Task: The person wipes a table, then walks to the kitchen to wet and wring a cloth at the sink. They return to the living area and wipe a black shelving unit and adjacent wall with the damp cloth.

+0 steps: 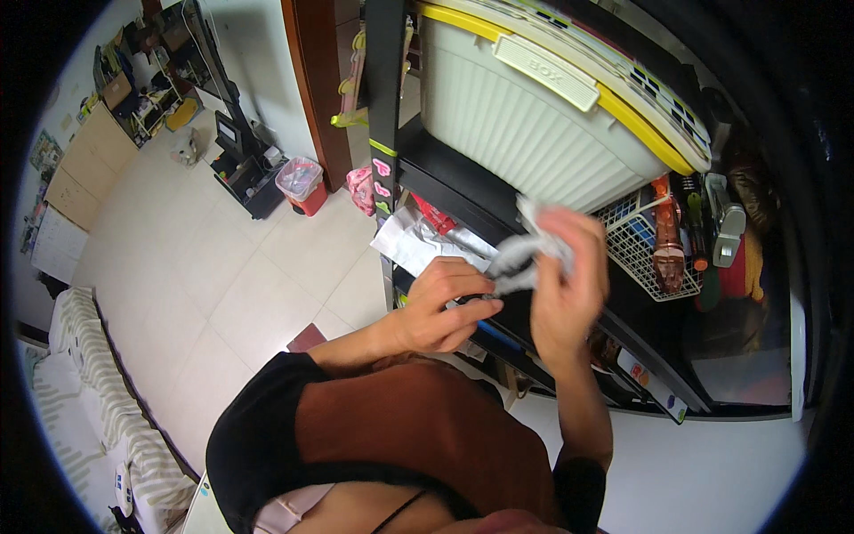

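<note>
My right hand (570, 287) grips a crumpled white tissue or cloth (517, 257), blurred at its edges. The loose part of this cloth reaches down to the fingers of my left hand (450, 310). Between those fingers is a small dark object (477, 298), mostly covered, so its kind cannot be told. Both hands are in front of a black shelf unit (460, 193). Just beyond them, a large whitish plastic storage box (534, 127) with yellow edging stands on a shelf. Crumpled white paper or plastic sheeting (420, 243) lies on the level below, near my left hand.
Right of the box, a white wire basket (640, 247) holds a brown bottle-like item (667, 240) and other tools. A red bin (307, 190) with a liner stands on the tiled floor (233, 300) by a doorway. A sofa with a striped cover (127, 427) is at far left.
</note>
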`<action>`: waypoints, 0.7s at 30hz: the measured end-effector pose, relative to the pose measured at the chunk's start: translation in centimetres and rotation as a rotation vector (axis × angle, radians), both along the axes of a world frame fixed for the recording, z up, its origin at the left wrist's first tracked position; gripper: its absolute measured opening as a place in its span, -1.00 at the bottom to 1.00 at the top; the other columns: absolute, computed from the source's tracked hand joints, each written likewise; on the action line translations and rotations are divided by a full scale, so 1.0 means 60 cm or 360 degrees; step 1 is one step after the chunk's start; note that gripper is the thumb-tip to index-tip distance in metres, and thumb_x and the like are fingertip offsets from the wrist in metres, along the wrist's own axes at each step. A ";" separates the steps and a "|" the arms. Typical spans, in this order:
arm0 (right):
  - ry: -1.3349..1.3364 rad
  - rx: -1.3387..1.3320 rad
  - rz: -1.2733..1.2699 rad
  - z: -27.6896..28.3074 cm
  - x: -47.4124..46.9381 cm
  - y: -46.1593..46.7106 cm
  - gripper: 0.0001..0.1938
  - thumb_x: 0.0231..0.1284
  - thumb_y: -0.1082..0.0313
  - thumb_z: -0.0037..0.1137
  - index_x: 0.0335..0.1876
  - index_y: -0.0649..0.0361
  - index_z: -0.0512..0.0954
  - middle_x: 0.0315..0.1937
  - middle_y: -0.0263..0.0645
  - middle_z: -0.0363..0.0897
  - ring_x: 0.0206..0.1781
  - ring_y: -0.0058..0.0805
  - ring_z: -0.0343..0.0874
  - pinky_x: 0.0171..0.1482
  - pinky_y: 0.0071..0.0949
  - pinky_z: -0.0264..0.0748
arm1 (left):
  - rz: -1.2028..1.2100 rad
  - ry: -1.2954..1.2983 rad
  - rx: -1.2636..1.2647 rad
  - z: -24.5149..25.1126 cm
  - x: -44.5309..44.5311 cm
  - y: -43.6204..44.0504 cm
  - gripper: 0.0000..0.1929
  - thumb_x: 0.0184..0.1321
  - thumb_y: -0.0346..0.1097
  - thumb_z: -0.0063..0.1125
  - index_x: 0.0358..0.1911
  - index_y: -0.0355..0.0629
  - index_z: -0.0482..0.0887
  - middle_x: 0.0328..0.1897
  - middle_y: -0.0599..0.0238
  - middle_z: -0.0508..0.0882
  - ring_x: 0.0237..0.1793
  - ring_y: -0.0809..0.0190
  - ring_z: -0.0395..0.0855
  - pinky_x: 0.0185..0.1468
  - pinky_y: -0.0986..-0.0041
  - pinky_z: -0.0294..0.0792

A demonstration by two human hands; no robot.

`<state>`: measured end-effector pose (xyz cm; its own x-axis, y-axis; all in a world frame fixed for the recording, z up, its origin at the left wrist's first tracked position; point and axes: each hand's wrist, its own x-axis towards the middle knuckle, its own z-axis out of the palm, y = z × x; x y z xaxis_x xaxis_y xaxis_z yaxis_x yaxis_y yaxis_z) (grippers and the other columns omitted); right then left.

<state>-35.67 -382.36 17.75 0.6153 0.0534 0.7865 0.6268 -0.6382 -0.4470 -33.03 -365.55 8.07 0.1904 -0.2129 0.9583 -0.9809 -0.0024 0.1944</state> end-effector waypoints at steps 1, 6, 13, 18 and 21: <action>-0.0080 -0.0048 0.0084 0.008 0.034 0.028 -0.63 0.14 0.74 -0.06 0.06 0.38 0.56 0.05 -0.05 0.60 0.15 -0.15 0.59 0.28 -0.23 0.47 | 0.0074 -0.0011 -0.0011 -0.003 -0.001 0.012 -0.59 -0.15 -0.58 0.24 -0.10 -0.26 0.74 -0.06 0.09 0.67 -0.10 -0.01 0.64 0.01 0.18 0.51; -0.0202 -0.0416 0.0151 -0.012 0.167 0.165 -0.45 0.12 0.67 0.10 0.31 0.44 0.37 0.19 0.10 0.44 0.28 0.06 0.44 0.31 -0.17 0.45 | 0.0275 0.0025 -0.0005 -0.010 -0.001 0.051 -0.65 -0.14 -0.65 0.24 -0.19 -0.24 0.76 -0.14 0.12 0.68 -0.21 0.02 0.65 -0.15 0.26 0.50; 0.0207 -0.0565 0.0178 -0.034 0.213 0.188 -0.52 0.13 0.57 0.14 0.16 0.49 0.27 -0.13 0.36 0.51 -0.04 0.34 0.52 0.07 0.09 0.44 | 0.0307 0.0113 -0.0008 -0.026 0.004 0.081 -0.69 -0.09 -0.70 0.22 -0.24 -0.24 0.74 -0.20 0.15 0.67 -0.41 0.11 0.59 -0.37 0.36 0.43; 0.0188 -0.0419 0.0243 -0.036 0.212 0.185 -0.53 0.10 0.62 0.13 0.16 0.45 0.31 -0.15 0.25 0.53 -0.06 0.27 0.53 0.04 0.04 0.46 | 0.0201 0.0123 0.0052 -0.026 0.011 0.070 -0.68 -0.11 -0.70 0.22 -0.23 -0.25 0.74 -0.22 0.14 0.66 -0.43 0.13 0.59 -0.40 0.36 0.43; 0.0090 -0.0334 0.0160 -0.043 0.201 0.186 -0.55 0.08 0.65 0.12 0.15 0.39 0.37 -0.13 0.19 0.55 -0.04 0.21 0.54 0.06 -0.01 0.48 | 0.0086 0.0039 0.0077 -0.023 0.019 0.061 -0.68 -0.14 -0.67 0.22 -0.23 -0.29 0.74 -0.20 0.11 0.66 -0.43 0.12 0.58 -0.41 0.36 0.44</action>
